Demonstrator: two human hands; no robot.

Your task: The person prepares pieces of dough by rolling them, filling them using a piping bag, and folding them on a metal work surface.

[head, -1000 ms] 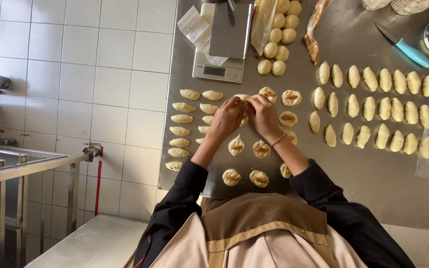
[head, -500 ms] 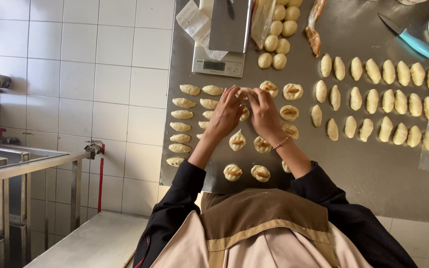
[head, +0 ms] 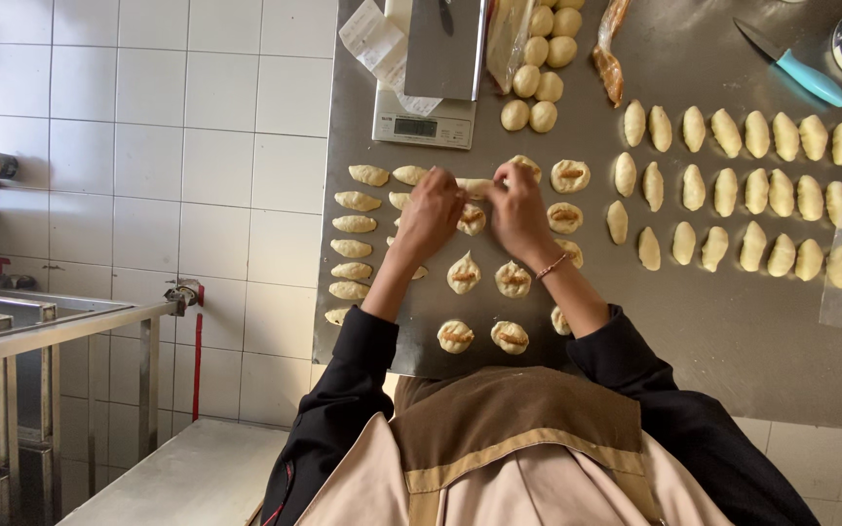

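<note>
Head view: nearest, filled dough rounds [head: 455,336] are lying on the steel bench [head: 733,321]. Beyond, a dough piece [head: 475,185] is being pinched between left hand [head: 431,209] and right hand [head: 518,205], its long axis running hand to hand. Farther, a scale [head: 424,125] is sitting.

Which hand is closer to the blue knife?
The right hand. It works on the dough in the middle, on the blue knife's side; the left hand sits beyond it, farther away.
</note>
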